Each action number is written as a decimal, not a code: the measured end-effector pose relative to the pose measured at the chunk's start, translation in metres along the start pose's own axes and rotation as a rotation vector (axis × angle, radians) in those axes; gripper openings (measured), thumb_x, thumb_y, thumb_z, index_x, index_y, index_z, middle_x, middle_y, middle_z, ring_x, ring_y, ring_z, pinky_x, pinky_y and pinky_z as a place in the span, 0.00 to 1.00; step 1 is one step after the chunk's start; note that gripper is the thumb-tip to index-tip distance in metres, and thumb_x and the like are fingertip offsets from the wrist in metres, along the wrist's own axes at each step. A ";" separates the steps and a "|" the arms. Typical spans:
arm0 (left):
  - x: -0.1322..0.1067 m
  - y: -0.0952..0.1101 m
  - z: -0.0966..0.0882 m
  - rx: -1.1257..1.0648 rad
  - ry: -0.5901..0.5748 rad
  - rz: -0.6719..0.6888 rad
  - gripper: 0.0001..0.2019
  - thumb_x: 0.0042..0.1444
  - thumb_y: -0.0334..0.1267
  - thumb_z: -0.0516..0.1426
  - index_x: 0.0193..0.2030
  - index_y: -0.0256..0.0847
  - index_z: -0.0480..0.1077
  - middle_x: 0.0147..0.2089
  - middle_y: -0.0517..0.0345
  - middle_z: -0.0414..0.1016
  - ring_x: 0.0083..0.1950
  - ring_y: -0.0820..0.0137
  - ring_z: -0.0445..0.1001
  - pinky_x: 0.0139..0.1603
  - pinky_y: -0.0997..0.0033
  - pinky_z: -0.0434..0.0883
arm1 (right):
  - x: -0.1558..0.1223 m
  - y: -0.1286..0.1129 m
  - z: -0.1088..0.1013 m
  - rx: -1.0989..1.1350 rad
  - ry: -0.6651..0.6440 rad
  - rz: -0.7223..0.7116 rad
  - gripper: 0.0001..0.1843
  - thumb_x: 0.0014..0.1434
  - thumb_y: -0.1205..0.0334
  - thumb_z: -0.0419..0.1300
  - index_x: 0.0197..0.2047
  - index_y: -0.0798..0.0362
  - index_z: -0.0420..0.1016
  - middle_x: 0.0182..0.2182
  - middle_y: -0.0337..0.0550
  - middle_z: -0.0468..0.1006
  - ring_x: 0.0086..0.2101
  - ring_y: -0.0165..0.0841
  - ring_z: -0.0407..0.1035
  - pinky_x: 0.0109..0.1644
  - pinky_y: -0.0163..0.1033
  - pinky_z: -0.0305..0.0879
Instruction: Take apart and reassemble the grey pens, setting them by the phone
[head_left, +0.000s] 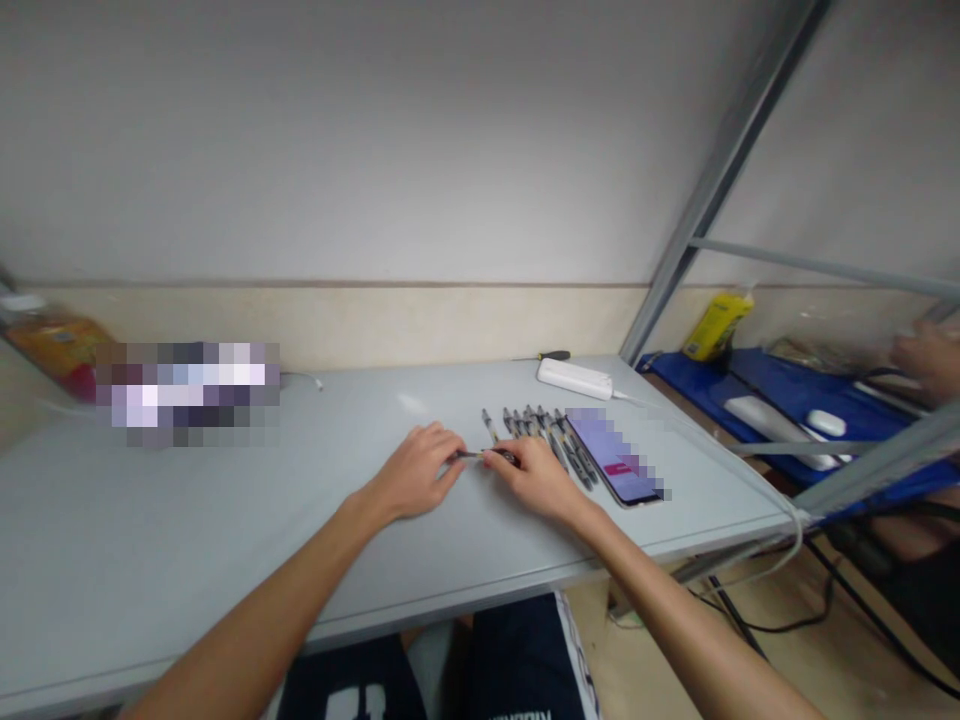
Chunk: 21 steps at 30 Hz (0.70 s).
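Observation:
Between my two hands a thin dark pen [470, 455] is held level, just above the desk. My left hand [421, 470] pinches its left end, while the fingers of my right hand [536, 475] are closed around the right end. Parts of the pen are hidden by my fingers. Just beyond and beside my right hand lies a row of several similar dark pens [576, 455], with one pen [489, 424] a little apart to the left. Right of the row rests a phone [611, 462] with its screen lit.
A white power strip [575, 379] and a screwdriver [555, 355] lie at the back of the grey desk [225, 560]. A bottle [60, 345] and a blurred-out object stand at left. Beyond the metal frame [712, 190], another person's hand [930, 360] is above a blue surface [667, 368].

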<state>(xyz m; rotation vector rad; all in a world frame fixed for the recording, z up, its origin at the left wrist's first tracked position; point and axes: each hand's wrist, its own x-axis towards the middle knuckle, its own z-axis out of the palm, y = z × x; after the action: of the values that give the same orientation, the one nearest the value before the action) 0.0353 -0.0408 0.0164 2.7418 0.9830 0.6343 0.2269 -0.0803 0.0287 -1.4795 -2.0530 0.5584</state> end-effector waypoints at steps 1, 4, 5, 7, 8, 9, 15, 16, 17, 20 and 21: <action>0.000 0.005 0.001 0.080 -0.047 0.014 0.11 0.60 0.38 0.46 0.35 0.38 0.67 0.34 0.52 0.72 0.40 0.64 0.68 0.42 0.64 0.63 | 0.000 -0.002 0.000 -0.021 -0.011 0.006 0.20 0.60 0.55 0.50 0.28 0.58 0.76 0.18 0.39 0.69 0.21 0.27 0.58 0.27 0.33 0.50; 0.001 0.012 0.004 0.239 -0.100 -0.067 0.10 0.59 0.35 0.43 0.35 0.38 0.65 0.34 0.51 0.72 0.36 0.64 0.70 0.39 0.64 0.65 | -0.001 -0.009 0.003 -0.156 0.036 -0.019 0.18 0.58 0.52 0.53 0.42 0.57 0.75 0.27 0.44 0.75 0.29 0.32 0.66 0.33 0.35 0.56; 0.001 0.012 0.005 0.277 -0.103 -0.106 0.09 0.58 0.34 0.44 0.36 0.38 0.64 0.34 0.50 0.73 0.36 0.63 0.71 0.38 0.64 0.66 | -0.002 -0.012 0.005 -0.244 0.073 -0.055 0.19 0.56 0.53 0.56 0.47 0.56 0.72 0.32 0.46 0.76 0.33 0.35 0.67 0.37 0.36 0.58; 0.001 0.012 0.006 0.332 -0.120 -0.168 0.07 0.56 0.32 0.46 0.37 0.38 0.64 0.35 0.50 0.74 0.37 0.61 0.73 0.37 0.64 0.67 | -0.003 -0.020 0.011 -0.462 0.132 -0.150 0.21 0.54 0.58 0.58 0.51 0.54 0.68 0.40 0.50 0.75 0.42 0.41 0.65 0.43 0.41 0.58; 0.001 0.012 0.007 0.347 -0.138 -0.190 0.07 0.55 0.31 0.46 0.38 0.38 0.63 0.35 0.50 0.75 0.37 0.60 0.74 0.36 0.64 0.67 | -0.003 -0.024 0.016 -0.557 0.145 -0.168 0.18 0.55 0.61 0.57 0.50 0.54 0.68 0.40 0.50 0.74 0.43 0.43 0.64 0.44 0.44 0.57; 0.002 0.013 0.007 0.356 -0.159 -0.209 0.08 0.55 0.30 0.46 0.39 0.39 0.63 0.35 0.50 0.75 0.37 0.60 0.74 0.35 0.64 0.67 | -0.003 -0.029 0.022 -0.626 0.154 -0.166 0.15 0.56 0.64 0.55 0.48 0.54 0.69 0.40 0.51 0.74 0.43 0.44 0.64 0.44 0.45 0.58; 0.004 0.020 0.007 0.452 -0.232 -0.317 0.12 0.58 0.31 0.44 0.47 0.38 0.60 0.30 0.47 0.76 0.33 0.56 0.76 0.30 0.64 0.68 | 0.005 -0.046 0.047 -0.721 0.066 0.051 0.11 0.58 0.70 0.48 0.35 0.60 0.72 0.30 0.56 0.76 0.35 0.41 0.70 0.39 0.44 0.61; 0.004 0.021 0.007 0.468 -0.240 -0.319 0.12 0.58 0.31 0.44 0.48 0.38 0.59 0.30 0.46 0.77 0.33 0.56 0.77 0.29 0.63 0.69 | 0.006 -0.047 0.047 -0.707 0.026 0.080 0.12 0.59 0.71 0.47 0.34 0.60 0.72 0.29 0.56 0.76 0.33 0.41 0.72 0.37 0.43 0.62; 0.004 0.022 0.007 0.479 -0.247 -0.319 0.12 0.59 0.31 0.43 0.49 0.37 0.59 0.30 0.46 0.77 0.33 0.56 0.77 0.29 0.63 0.69 | 0.007 -0.047 0.046 -0.692 -0.009 0.100 0.13 0.59 0.70 0.47 0.33 0.60 0.73 0.28 0.56 0.76 0.32 0.40 0.72 0.35 0.41 0.63; 0.003 0.022 0.008 0.491 -0.255 -0.305 0.12 0.60 0.31 0.43 0.49 0.37 0.59 0.30 0.45 0.77 0.33 0.56 0.77 0.30 0.64 0.69 | 0.009 -0.047 0.041 -0.661 -0.052 0.116 0.16 0.59 0.69 0.46 0.32 0.59 0.75 0.28 0.58 0.77 0.31 0.41 0.74 0.30 0.39 0.64; 0.002 0.023 0.009 0.493 -0.254 -0.299 0.12 0.60 0.32 0.43 0.49 0.37 0.60 0.30 0.44 0.77 0.34 0.57 0.77 0.30 0.64 0.69 | 0.009 -0.047 0.040 -0.656 -0.052 0.111 0.17 0.59 0.68 0.46 0.32 0.59 0.76 0.29 0.58 0.78 0.32 0.41 0.74 0.30 0.39 0.65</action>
<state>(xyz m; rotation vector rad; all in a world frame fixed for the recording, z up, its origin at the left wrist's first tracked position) 0.0534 -0.0568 0.0159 2.8676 1.6118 -0.0143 0.1652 -0.0872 0.0289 -1.9589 -2.3289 -0.0633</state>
